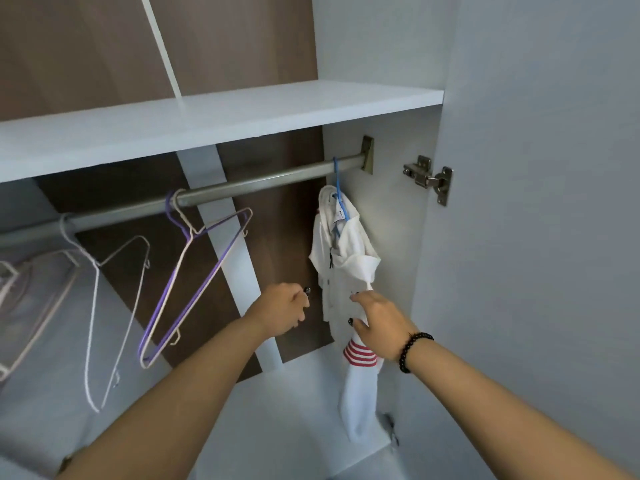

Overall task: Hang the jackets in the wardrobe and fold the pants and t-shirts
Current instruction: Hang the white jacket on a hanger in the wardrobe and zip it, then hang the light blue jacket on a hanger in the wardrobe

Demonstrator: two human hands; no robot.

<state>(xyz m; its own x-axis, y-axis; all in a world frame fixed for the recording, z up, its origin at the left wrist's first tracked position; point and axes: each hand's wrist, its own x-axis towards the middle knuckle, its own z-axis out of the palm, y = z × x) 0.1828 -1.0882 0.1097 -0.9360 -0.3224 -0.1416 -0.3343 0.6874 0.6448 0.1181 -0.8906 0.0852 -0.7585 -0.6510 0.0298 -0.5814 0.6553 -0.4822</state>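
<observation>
The right hand (375, 318) is the one on the job, low in the frame right of center, fingers gripping the jacket's (341, 258) sleeve, which dangles straight down. The left hand (282, 310) is just beside it, curled shut on something small I can't make out. The jacket hangs long-axis vertical above the fingers, on a blue hanger (341, 195) at the rod's (242, 185) right end.

Bare forearms, black bead bracelet (414, 351) (right wrist), dark-painted nails

Soft, even, cool daylight; faint shadow beneath shelf (221, 123); slight overall softness; wide-angle bending toward 9 and 3 o'clock edges.
</observation>
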